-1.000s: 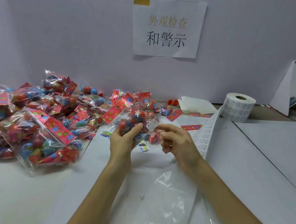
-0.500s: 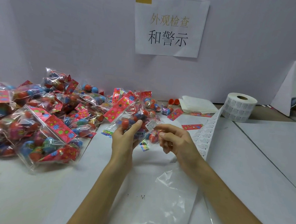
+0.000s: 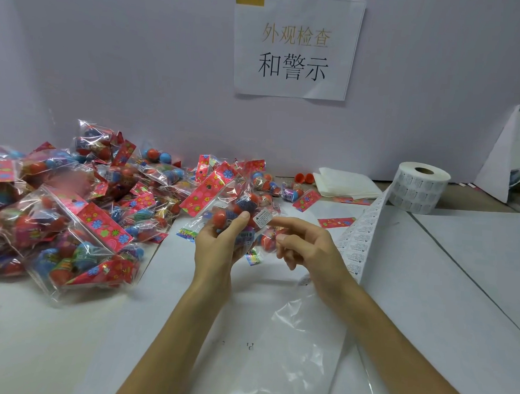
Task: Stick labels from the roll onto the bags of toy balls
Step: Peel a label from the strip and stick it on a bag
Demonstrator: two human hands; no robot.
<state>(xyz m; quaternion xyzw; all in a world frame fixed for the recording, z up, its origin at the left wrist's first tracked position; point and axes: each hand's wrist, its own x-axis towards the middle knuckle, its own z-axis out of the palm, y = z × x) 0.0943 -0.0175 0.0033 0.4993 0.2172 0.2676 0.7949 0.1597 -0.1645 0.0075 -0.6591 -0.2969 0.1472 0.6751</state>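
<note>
From the head view, the left hand is gripping a bag at mid-table, just right of the pile. Its thumb is pressing a red ball through the film and its fingers are curling behind. The label is lying on the bag's right face. The right hand is touching the label's edge with its index tip, the other fingers loose and apart, holding nothing.

The bag is probably behaving as light, crinkly and slippery, with the balls shifting inside, so holding it over a ball is likely giving firm backing for pressing.

The roll is standing far right, its strip trailing nearer.
</note>
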